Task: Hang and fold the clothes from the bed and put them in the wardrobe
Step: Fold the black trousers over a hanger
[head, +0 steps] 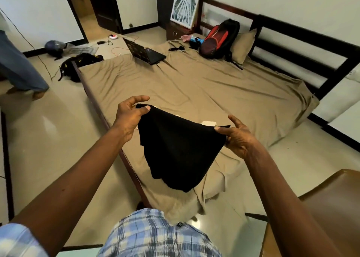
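Note:
A black garment (pixel 175 151) hangs in the air over the near corner of the bed (pixel 214 89), stretched between both hands. My left hand (pixel 129 113) pinches its upper left corner between thumb and fingers. My right hand (pixel 236 135) pinches the upper right corner, thumb on top, index finger raised. The cloth droops down in folds below the hands. A small white object (pixel 209 123) lies on the sheet just behind the garment, partly hidden. The wardrobe is out of view.
On the tan sheet lie an open laptop (pixel 146 53), a red-and-black backpack (pixel 218 38), a pillow (pixel 243 46) and small items. A black bag (pixel 78 66) and cables sit on the floor left. Another person's legs (pixel 17 66) stand far left. A brown chair (pixel 319 208) is at lower right.

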`<action>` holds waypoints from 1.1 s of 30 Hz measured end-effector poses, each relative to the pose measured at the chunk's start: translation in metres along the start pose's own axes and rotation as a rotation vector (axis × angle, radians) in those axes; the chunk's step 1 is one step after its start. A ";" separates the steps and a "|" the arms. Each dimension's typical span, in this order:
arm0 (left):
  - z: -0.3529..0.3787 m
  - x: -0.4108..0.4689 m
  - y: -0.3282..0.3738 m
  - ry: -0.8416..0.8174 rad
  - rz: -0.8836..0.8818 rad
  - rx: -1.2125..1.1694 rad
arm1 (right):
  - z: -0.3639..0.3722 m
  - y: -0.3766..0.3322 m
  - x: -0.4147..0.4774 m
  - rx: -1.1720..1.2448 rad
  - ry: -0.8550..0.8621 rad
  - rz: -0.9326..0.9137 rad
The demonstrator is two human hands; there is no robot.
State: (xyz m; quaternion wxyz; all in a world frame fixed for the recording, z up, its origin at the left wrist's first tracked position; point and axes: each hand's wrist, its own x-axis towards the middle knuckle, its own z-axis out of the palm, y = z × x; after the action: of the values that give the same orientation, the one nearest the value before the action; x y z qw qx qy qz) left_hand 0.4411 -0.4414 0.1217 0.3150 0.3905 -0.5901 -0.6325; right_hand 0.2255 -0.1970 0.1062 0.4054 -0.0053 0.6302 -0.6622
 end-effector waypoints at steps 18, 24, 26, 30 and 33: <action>-0.028 0.007 -0.002 -0.471 0.275 0.731 | 0.019 0.024 -0.008 -0.968 -0.079 -0.332; -0.032 0.004 -0.014 -0.540 0.393 1.251 | 0.018 0.019 -0.003 -1.176 -0.055 -0.375; -0.035 0.004 -0.023 -0.580 0.393 1.297 | 0.015 0.017 0.000 -1.226 -0.061 -0.358; -0.041 0.008 -0.050 -0.653 0.295 1.329 | 0.018 0.016 0.011 -1.379 -0.093 -0.308; -0.050 0.019 -0.071 -0.691 0.215 1.297 | 0.023 0.010 0.025 -1.424 -0.209 -0.230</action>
State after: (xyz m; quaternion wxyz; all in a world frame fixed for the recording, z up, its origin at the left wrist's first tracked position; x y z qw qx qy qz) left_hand 0.4791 -0.4752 0.0490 -0.1224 0.2170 -0.9455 -0.2097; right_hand 0.2259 -0.2285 0.0897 0.2897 -0.3972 0.8616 -0.1262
